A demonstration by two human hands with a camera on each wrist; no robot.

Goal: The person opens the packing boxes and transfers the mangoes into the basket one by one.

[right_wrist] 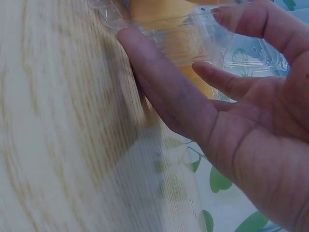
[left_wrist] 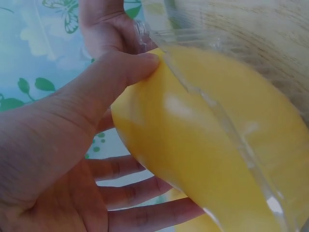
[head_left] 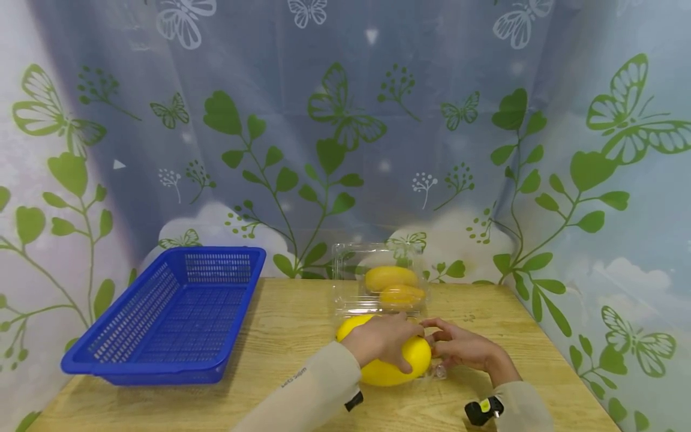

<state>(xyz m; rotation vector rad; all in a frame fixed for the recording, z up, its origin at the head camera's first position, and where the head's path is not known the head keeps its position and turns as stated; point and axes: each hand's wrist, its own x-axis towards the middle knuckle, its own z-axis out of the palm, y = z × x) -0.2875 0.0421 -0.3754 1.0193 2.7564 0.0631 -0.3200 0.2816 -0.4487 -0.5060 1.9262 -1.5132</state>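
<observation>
A large, smooth yellow oval fruit (head_left: pixel 378 372) sits low over the table, partly within the front part of a clear plastic clamshell box (head_left: pixel 345 264). My left hand (head_left: pixel 384 339) holds it from above, thumb on one face and fingers on the other. In the left wrist view, the box's clear rim crosses the fruit (left_wrist: pixel 203 145). At the box's right side is my right hand (head_left: pixel 466 348), its thumb and fingers spread and touching the plastic (right_wrist: pixel 183 43). Two smaller yellow fruits, one (head_left: pixel 391 278) behind the other (head_left: pixel 402 296), show through the clear raised lid.
A blue slotted plastic basket (head_left: pixel 232 336) stands on the left of the wooden table (head_left: pixel 291 336). Behind the table hangs a curtain (head_left: pixel 432 150) with butterflies and leaves; similar fabric covers both sides.
</observation>
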